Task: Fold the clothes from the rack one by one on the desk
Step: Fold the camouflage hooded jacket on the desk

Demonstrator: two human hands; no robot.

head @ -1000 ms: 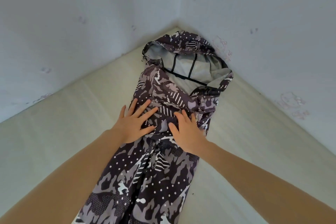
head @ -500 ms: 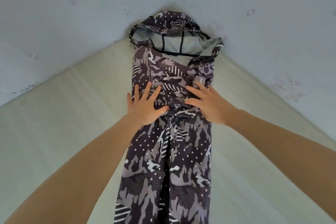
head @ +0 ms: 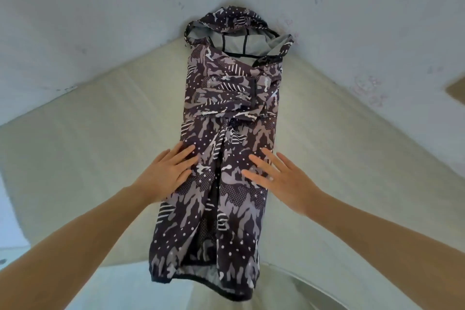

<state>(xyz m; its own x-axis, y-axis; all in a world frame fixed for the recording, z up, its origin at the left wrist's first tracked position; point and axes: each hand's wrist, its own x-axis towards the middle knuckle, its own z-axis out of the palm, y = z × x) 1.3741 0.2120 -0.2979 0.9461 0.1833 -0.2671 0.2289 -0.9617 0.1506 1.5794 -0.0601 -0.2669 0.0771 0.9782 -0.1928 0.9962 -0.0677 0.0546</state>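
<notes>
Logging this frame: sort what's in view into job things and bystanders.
Job: camouflage hooded jacket; desk; left hand and right hand, both flat on the jacket.
Bystanders: grey walls; brown object at the right edge.

Jacket [head: 226,133]: dark hooded garment with camouflage, dot and stripe print, lying lengthwise on the desk, sides folded inward to a narrow strip.
Hood [head: 236,27]: at the far end, in the corner where the 2 walls meet, pale grey lining showing.
Sleeves [head: 224,93]: folded across the chest in a band.
Hem [head: 201,282]: hangs over the near desk edge.
Left hand [head: 168,173]: flat, fingers straight and spread, resting on the jacket's left edge.
Right hand [head: 279,178]: flat, fingers straight, pressing the jacket's right half.
Desk [head: 88,133]: pale, wood-grained, set into the corner.
Walls [head: 100,7]: light grey-blue, with faint marks.
</notes>
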